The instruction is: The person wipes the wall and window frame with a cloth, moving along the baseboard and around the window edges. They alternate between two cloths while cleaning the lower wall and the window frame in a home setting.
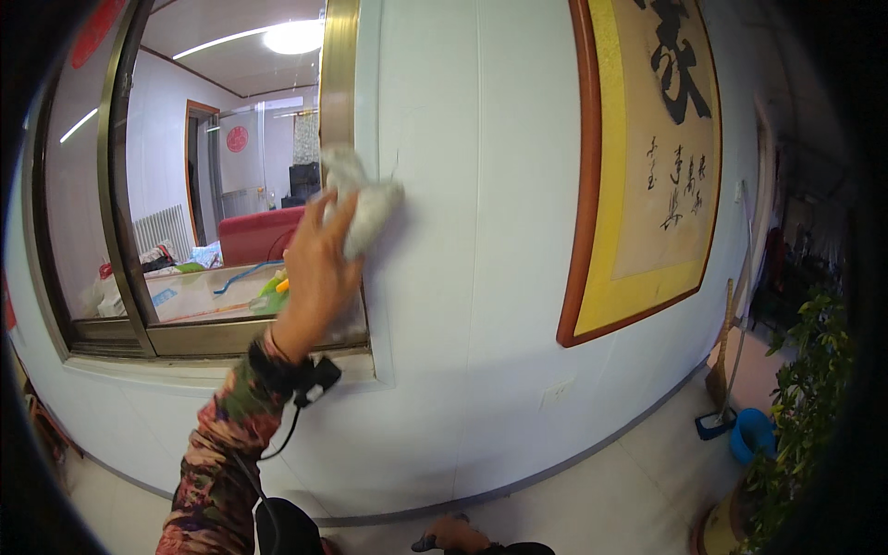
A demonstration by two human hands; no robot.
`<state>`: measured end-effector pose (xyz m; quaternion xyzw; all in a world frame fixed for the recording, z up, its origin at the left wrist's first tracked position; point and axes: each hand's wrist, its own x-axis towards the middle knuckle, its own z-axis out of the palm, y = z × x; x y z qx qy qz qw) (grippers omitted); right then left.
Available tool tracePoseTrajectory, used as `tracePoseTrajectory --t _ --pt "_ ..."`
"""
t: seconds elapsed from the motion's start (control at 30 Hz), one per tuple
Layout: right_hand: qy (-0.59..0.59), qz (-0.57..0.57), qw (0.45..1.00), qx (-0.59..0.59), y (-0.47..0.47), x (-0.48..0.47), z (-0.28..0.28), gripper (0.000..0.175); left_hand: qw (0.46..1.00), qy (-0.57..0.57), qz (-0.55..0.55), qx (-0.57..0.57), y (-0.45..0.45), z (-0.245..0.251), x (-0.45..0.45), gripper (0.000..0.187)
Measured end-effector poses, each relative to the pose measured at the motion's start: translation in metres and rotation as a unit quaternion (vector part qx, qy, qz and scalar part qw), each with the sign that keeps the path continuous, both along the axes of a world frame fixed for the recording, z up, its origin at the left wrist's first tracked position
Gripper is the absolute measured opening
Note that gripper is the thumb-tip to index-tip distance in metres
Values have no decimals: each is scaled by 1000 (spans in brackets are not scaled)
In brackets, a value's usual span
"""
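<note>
My left hand (319, 277) presses a crumpled, pale grey-white cloth (371, 215) against the strip where the window's brass-coloured frame (340, 76) meets the white wall panel (430, 277). The fingers are spread over the cloth, and both are slightly blurred. On that wrist sits a black strap with a small black device (322, 381) and a cable. Low at the bottom edge is my right hand (454, 534), partly cut off. Small dark grey bits show beside its fingers; whether it holds something is unclear.
Right of the window hangs a wood-framed calligraphy scroll (579, 208). A wall socket (557, 394) is below it. At the right stand a broom (720, 368), a dustpan (714, 424), a blue bucket (751, 437) and a leafy potted plant (798, 388). Through the glass, a red sofa back (257, 236) shows.
</note>
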<state>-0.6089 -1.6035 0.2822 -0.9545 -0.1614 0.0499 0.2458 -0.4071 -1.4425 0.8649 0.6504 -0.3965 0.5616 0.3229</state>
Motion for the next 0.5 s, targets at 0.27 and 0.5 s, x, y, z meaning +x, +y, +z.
tracePoseTrajectory --t 0.27,0.5 --pt "84 -35 992 91 -10 -7 10 30 986 -93 121 70 1 -1 13 77" --pt "102 -39 988 112 -9 6 15 29 965 -171 195 42 -8 163 22 73"
